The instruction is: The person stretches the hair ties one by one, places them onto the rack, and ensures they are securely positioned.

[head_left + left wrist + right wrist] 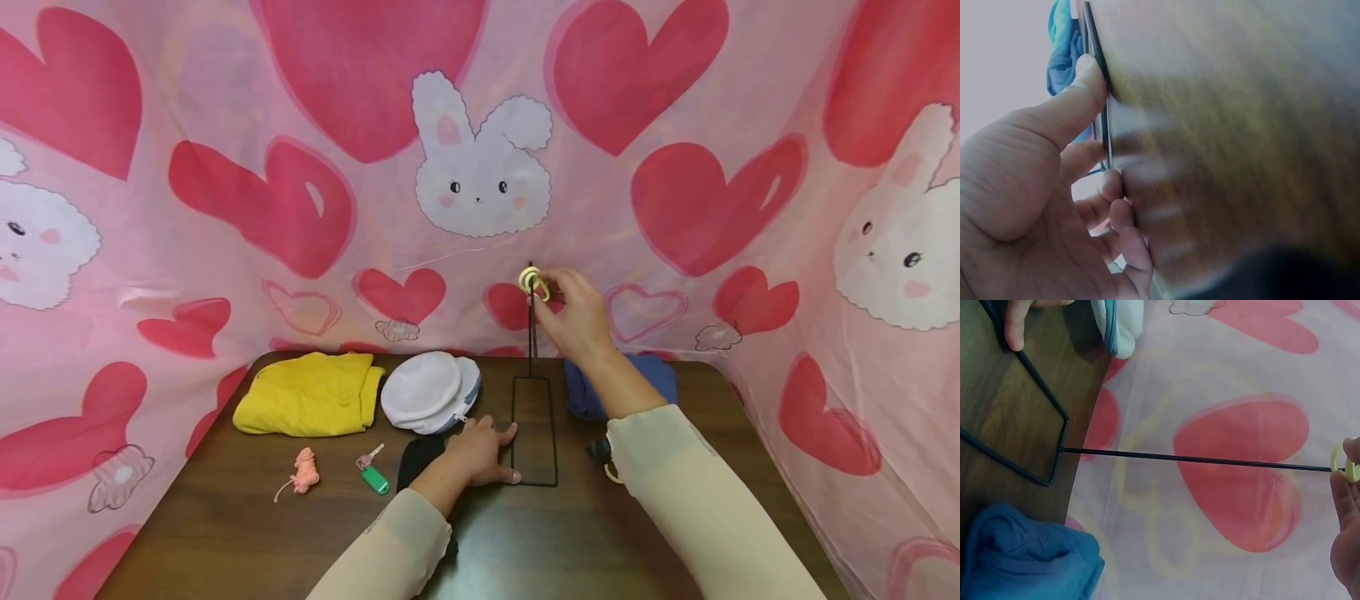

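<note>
A black wire stand has a rectangular base on the table and a thin upright rod. My left hand presses on the base's left side, with the thumb and index finger spread along the wire. In the left wrist view, the thumb lies against the black wire and the other fingertips touch the tabletop. At the rod's top, my right hand pinches a pale yellow looped thing. The right wrist view has the yellow loop around or against the rod's end; I cannot tell which.
On the brown table are a folded yellow cloth, a round white zipped pouch, keys with a green tag and a pink mouse figure. A blue cloth and a black item lie right; black fabric lies left.
</note>
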Motion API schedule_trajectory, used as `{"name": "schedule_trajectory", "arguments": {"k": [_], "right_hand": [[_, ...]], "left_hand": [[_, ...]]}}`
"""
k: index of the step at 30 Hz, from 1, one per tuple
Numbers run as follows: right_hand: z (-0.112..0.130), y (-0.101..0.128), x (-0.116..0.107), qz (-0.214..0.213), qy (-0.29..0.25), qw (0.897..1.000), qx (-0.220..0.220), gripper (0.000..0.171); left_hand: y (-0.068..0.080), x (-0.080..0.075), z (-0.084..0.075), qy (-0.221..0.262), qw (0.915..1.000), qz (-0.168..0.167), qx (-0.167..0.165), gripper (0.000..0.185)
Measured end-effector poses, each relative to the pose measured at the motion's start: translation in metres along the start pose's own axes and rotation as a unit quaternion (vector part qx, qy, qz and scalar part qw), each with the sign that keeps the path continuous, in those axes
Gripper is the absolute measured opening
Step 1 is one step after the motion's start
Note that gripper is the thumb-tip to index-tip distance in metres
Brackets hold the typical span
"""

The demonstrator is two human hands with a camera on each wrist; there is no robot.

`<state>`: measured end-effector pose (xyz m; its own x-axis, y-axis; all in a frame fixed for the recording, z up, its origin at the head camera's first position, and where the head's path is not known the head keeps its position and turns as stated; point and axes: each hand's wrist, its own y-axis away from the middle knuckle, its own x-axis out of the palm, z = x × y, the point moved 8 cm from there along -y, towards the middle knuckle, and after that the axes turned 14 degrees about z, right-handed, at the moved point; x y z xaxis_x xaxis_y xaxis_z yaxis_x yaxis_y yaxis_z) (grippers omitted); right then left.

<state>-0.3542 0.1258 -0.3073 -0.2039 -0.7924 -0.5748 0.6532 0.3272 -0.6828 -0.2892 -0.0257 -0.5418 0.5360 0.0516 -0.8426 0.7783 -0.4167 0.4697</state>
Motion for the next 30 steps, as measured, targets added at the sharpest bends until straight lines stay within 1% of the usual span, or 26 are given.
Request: {"name": "schedule_trajectory", "arguments": {"k": [6, 10, 16, 21, 27, 30], "right_hand": [[-0.005, -0.002, 0.0, -0.003, -0.017, 1.0, 0.006, 0.039], [-0.006, 0.006, -0.003, -0.001, -0.024, 1.0, 0.015, 0.04], [-0.004, 0.029, -0.011, 0.005, -0.022, 0.999, 0.026, 0.04], [0.002, 0.051, -0.018, 0.016, -0.024, 1.0, 0.011, 0.043], [0.008, 0.077, -0.023, 0.044, -0.026, 0.999, -0.004, 0.043], [0.01, 0.09, -0.025, 0.056, -0.018, 0.998, -0.007, 0.043]], "left_hand": [[0.0, 0.0, -0.003, -0.002, 1.0, -0.002, -0.001, 0.09], [0.001, 0.001, -0.003, -0.002, 1.0, -0.007, 0.002, 0.091], [0.002, 0.001, -0.002, -0.004, 0.9999, -0.014, 0.005, 0.091], [0.003, 0.0, -0.002, -0.005, 0.9999, -0.011, 0.005, 0.09], [0.0, 0.002, -0.001, -0.004, 0.9999, -0.014, 0.002, 0.09], [-0.001, 0.002, -0.001, -0.002, 0.9999, -0.015, 0.002, 0.09]]}}
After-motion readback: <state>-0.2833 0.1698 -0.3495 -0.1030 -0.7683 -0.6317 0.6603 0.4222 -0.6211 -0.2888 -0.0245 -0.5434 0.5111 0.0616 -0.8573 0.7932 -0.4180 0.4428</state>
